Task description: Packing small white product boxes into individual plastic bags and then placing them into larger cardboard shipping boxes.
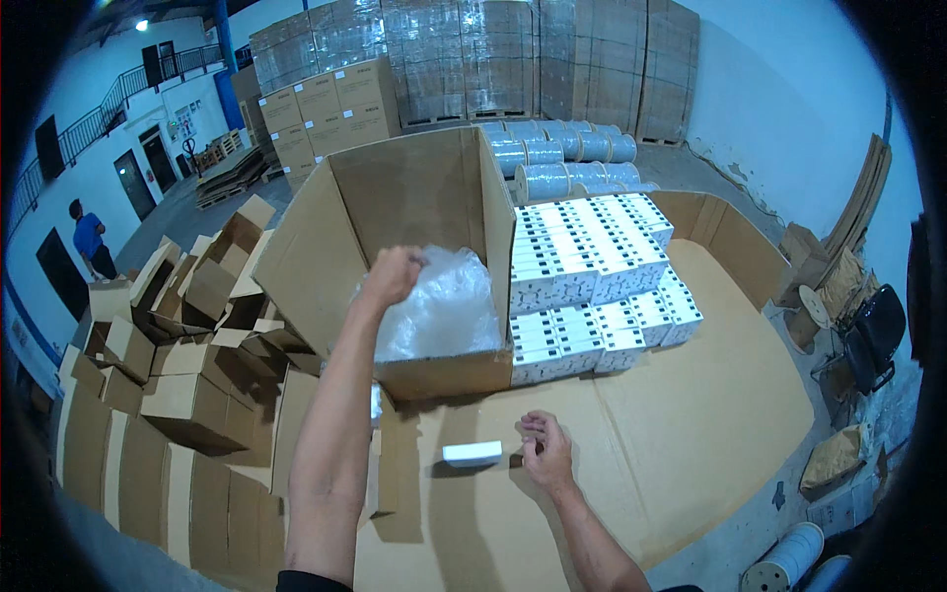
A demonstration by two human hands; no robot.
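My left hand (395, 274) reaches into a large open carton (441, 377). Its fingers are closed at the edge of a clear plastic bag (442, 311), which lies crumpled inside. Over the cardboard-covered table, my right hand (546, 452) is partly curled with fingers apart and nothing held. Just left of it, a small white box (472, 454) lies on the cardboard. Beside the carton on the right, white boxes (582, 276) with dark markings are stacked in rows.
Several open brown cartons (202, 395) crowd the left side. Behind stand wrapped cable reels (572, 178), stacked sealed cartons (330, 109) and tall wrapped pallets (464, 59). A dark chair (876, 335) is at the right. A person in blue (89, 237) stands far left.
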